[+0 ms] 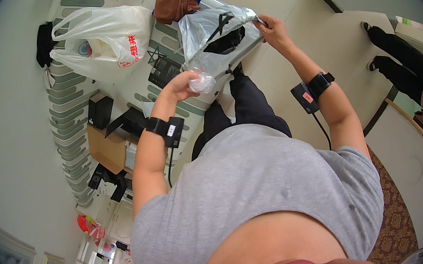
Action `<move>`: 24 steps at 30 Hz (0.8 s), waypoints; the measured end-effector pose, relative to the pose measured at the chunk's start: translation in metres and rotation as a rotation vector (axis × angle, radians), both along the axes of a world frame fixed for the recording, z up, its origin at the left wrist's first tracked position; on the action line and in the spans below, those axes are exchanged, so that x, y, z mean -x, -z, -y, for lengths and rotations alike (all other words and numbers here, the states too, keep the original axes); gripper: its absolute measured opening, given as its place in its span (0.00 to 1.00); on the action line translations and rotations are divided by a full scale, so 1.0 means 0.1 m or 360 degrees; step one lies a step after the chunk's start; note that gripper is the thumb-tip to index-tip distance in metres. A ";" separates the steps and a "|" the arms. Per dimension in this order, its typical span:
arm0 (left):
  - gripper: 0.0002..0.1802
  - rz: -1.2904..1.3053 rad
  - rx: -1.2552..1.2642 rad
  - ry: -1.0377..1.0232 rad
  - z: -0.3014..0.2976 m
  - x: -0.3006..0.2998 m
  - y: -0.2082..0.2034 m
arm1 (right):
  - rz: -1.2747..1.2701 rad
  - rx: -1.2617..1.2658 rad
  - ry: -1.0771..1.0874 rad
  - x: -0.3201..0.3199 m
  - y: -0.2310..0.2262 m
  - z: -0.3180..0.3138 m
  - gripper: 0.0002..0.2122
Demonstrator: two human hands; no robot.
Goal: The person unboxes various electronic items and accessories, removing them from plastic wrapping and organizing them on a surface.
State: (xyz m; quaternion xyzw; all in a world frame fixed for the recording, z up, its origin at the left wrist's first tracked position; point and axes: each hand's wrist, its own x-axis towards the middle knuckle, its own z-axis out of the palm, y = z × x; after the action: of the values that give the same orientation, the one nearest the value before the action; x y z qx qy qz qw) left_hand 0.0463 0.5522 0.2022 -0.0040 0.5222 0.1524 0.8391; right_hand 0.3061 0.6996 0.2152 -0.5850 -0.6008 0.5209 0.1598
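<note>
My left hand (180, 86) is closed on a crumpled wad of clear plastic (202, 83). It is held just in front of a silvery translucent bag (196, 31). At the bag's upper right corner, my right hand (275, 33) grips the rim with bent fingers and holds the mouth apart. Something black (228, 42) shows inside the bag, and a dark cord or strap (219, 25) crosses the opening. What lies deeper in the bag is hidden.
A white plastic carrier bag (105, 39) and a folded brown cloth (176, 0) lie beyond on the patterned tabletop. Black boxes (99, 110) and an open cardboard box (105, 149) lie to the left. Another person (408, 57) is at the far right.
</note>
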 end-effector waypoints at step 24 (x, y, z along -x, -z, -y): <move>0.18 0.0455 -0.0336 -0.0737 0.18 -0.59 0.20 | -0.0408 0.0756 0.0223 0.09 -0.09 -0.10 0.12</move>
State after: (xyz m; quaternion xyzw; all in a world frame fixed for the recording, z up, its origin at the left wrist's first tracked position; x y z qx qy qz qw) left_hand 0.1056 0.5345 0.1826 -0.0570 0.3652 0.3912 0.8428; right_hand 0.2968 0.7092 0.2247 -0.5755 -0.3950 0.7045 0.1285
